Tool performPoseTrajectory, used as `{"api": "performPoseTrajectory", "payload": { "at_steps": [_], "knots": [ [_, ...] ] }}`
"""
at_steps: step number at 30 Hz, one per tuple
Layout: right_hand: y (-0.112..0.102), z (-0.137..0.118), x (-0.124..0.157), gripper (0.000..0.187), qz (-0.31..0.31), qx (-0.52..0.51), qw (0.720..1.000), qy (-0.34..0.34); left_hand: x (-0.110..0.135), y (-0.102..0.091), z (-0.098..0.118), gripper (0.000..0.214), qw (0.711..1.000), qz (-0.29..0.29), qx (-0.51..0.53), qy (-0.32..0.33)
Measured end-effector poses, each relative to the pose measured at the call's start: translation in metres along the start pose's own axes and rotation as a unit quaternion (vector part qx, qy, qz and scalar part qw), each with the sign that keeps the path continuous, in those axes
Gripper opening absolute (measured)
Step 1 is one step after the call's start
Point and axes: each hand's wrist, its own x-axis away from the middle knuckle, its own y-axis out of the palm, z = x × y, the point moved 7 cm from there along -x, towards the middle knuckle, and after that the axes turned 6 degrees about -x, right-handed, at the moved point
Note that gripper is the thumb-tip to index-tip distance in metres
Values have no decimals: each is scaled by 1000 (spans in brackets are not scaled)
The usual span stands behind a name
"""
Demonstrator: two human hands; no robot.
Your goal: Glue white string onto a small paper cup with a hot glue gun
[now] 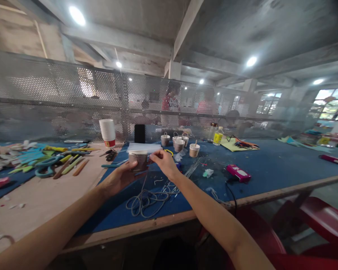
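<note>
My left hand (121, 175) is closed around a small paper cup (139, 161), whose side is wrapped in grey-brown cord below a pale rim. At the cup's right side, the fingertips of my right hand (163, 162) are pinched together on a thin grey cord. That cord runs down from the cup to a loose tangle of grey cord (149, 202) on the blue table mat (107, 210). Behind the held cup lies a translucent white sheet (146, 147). Several wrapped cups, such as the handled one (165, 140) and a lighter one (194, 150), stand farther back.
A white cup stack (107, 131) and a black phone (139, 133) stand near the perforated metal screen (101, 90). Scissors (48, 166) and modelling tools (72, 164) lie left. A magenta device (239, 173), its black cable and a yellow-labelled bottle (218, 135) are right.
</note>
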Motion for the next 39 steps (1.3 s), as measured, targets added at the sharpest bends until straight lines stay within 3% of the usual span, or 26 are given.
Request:
{"api": "performPoseTrajectory", "payload": {
  "at_steps": [6, 33, 39],
  "knots": [
    [-1, 4, -2, 21, -1, -13, 1000, 7, 1, -1, 0, 37, 1000, 18, -5, -11],
    [-1, 0, 1, 18, -2, -12, 1000, 19, 0, 4, -3, 39, 998, -56, 16, -11],
    [2, 3, 1, 18, -18, -59, 997, 43, -1, 5, -5, 38, 997, -80, 21, -4]
  ]
}}
